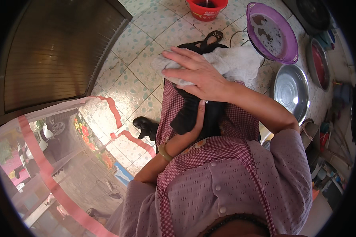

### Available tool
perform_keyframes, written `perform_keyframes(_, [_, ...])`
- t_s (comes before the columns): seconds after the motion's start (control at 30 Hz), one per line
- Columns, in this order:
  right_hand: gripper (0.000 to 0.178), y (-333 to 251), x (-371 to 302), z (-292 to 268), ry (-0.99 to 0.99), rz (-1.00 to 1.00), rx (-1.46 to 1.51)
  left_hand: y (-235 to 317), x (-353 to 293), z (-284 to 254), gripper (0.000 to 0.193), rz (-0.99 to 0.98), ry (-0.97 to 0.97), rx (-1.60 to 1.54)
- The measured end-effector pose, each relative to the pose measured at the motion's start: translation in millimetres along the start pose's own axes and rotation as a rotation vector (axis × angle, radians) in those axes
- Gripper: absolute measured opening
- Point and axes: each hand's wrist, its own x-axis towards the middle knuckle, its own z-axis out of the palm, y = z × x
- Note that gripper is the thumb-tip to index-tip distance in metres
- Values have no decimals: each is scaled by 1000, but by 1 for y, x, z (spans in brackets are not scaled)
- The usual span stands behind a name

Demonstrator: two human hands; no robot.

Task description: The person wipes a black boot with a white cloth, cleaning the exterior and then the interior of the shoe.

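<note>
My right hand [197,75] lies over a white cloth [237,63], its fingers stretched across a bunched part and pressing it onto a black item mostly hidden beneath. The cloth's loose end trails right over my knee. My left hand [200,116] grips the black item from below, a soft, gathered black piece like a boot shaft [186,112], in my lap; most of its fingers are hidden. A black boot [145,126] rests on the floor to the left. Beyond my hands is a black strappy shoe [211,41]; whether a foot is in it, I cannot tell.
A red bucket [207,12] with dark liquid stands at the far side. To the right are a purple basin [292,39] of murky water, a shiny metal basin [291,89] and a basin with red contents [317,65]. A clear curtain with pink strips [43,158] hangs left.
</note>
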Motion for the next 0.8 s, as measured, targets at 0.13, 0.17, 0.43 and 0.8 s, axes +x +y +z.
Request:
perform_keyframes(0.13, [29, 16, 58, 12, -287, 232, 162, -25, -2, -18, 40, 562, -208, 678])
perform_keyframes(0.17, [27, 22, 59, 21, -216, 179, 157, -28, -4, -18, 41, 687, -248, 853])
perform_keyframes(0.43, [36, -25, -56, -15, -215, 84, 167, -32, -4, 17, 48, -72, -19, -330])
perform_keyframes(0.8, [30, 35, 46, 8, -48, 44, -70, 12, 6, -2, 45, -222, 16, -269])
